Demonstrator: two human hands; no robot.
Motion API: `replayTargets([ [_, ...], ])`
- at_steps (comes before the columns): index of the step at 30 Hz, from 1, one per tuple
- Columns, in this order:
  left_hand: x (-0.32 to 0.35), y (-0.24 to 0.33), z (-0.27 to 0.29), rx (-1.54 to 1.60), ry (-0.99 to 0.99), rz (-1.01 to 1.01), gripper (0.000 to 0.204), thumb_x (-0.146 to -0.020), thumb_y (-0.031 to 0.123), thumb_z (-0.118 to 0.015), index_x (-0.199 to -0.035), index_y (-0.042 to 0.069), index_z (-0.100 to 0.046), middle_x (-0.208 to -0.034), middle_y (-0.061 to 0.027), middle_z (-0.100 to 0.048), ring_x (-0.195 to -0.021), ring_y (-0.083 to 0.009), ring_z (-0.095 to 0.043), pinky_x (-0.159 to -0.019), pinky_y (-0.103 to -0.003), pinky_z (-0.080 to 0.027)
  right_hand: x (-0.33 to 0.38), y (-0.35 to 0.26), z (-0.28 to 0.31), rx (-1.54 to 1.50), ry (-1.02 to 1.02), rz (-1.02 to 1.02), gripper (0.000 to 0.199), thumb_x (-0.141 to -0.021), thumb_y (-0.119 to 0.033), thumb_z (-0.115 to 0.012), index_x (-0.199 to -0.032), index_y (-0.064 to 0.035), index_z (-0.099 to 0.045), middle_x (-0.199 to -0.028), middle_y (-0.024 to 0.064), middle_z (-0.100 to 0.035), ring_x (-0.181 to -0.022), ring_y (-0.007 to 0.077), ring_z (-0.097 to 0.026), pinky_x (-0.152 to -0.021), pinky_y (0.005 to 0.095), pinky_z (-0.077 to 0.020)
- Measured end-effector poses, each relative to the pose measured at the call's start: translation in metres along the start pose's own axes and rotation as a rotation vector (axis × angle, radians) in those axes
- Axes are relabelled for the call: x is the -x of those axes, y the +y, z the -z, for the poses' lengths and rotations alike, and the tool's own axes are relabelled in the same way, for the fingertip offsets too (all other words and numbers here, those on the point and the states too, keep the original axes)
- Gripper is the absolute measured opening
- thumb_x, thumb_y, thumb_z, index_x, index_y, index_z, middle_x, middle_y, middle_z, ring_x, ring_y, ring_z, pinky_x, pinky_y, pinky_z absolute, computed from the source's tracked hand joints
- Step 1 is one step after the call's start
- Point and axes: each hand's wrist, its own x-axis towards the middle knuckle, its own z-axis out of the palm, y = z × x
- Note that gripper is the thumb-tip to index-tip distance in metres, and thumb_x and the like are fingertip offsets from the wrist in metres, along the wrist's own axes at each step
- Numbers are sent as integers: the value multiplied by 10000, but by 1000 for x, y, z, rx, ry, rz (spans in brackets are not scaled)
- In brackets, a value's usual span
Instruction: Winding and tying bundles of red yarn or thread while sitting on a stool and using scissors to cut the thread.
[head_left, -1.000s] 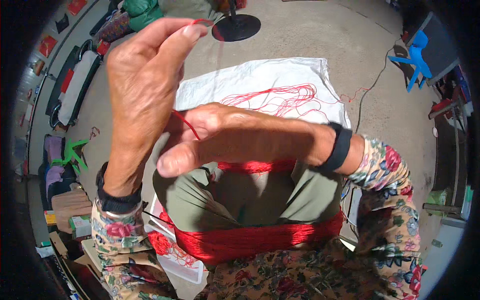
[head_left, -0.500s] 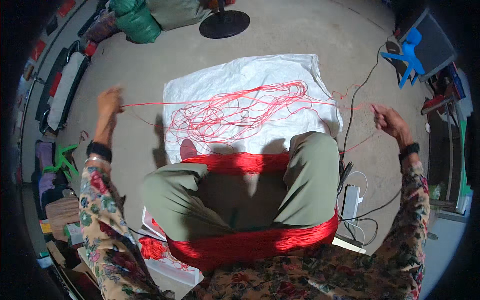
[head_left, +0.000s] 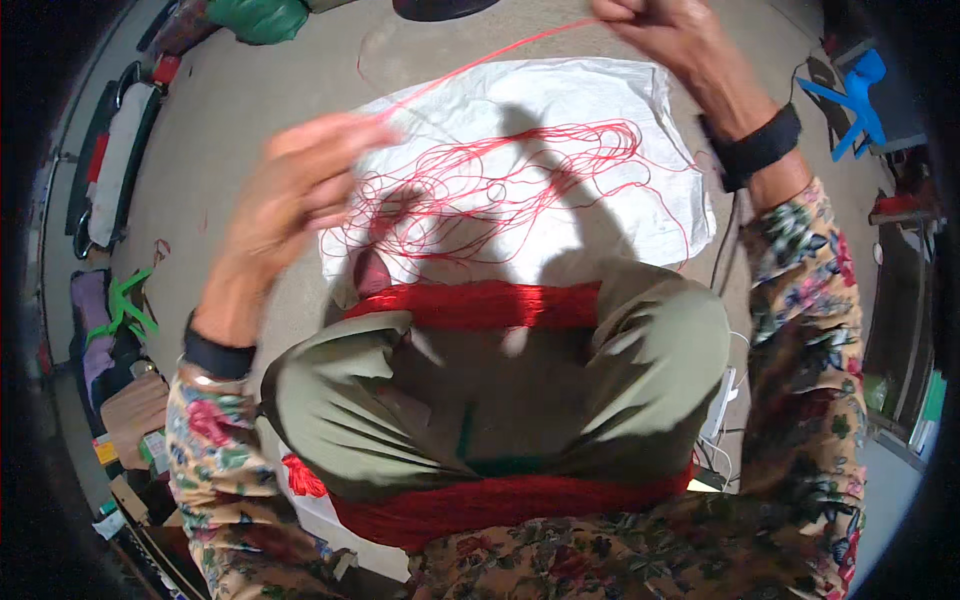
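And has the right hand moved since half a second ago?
Yes: the right hand has gone from right of the white sheet to beyond its far edge, leftward and upward in view.

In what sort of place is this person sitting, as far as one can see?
Probably a home or small workshop: a bare grey floor, a green bag, and a white sheet spread under loose red thread.

Close fisheye view downward from the head
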Motion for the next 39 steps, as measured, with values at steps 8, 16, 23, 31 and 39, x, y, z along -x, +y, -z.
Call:
replayTargets([
  [8,228,-157,208,-509,765,417,299,-844,335,-623,-907,46,-666,-681,8,-544,-462,-90,-415,-432,-252,-332,17,-37,249,216,948,226,66,-897,-112,-532,-857,-62,-518,-552,-33,-261,-482,113,-284,-450,256,-238],
  [16,232,-61,78,509,643,133,171,-936,170,-514,-955,8,-567,-497,61,-350,-374,-50,-295,-346,-205,-248,18,63,88,1289,-47,-137,416,-883,-396,-540,-1075,-37,-627,-986,53,-618,-927,155,-563,-789,315,-467],
  [23,125,82,-36,561,243,-331,241,-977,162,-448,-1050,-51,-534,-511,55,-243,-434,-52,-238,-429,-212,-248,128,67,-193,699,-863,-69,316,-878,-285,-590,-1004,2,-634,-894,47,-622,-852,124,-551,-805,258,-445],
  [31,119,93,54,519,578,-521,263,-954,70,-467,-1160,-91,-493,-549,53,-201,-475,-60,-178,-435,-221,-186,226,8,-95,407,-447,-411,218,-957,-226,-491,-913,-22,-557,-620,-31,-421,-457,59,-424,-412,216,-353],
  [39,74,-36,252,449,973,-234,207,-910,157,-557,-1051,6,-544,-560,41,-302,-466,-108,-302,-474,-238,-314,333,-102,184,880,350,-412,276,-893,-336,-596,-853,-63,-587,-549,-70,-362,-456,59,-331,-437,242,-303],
])
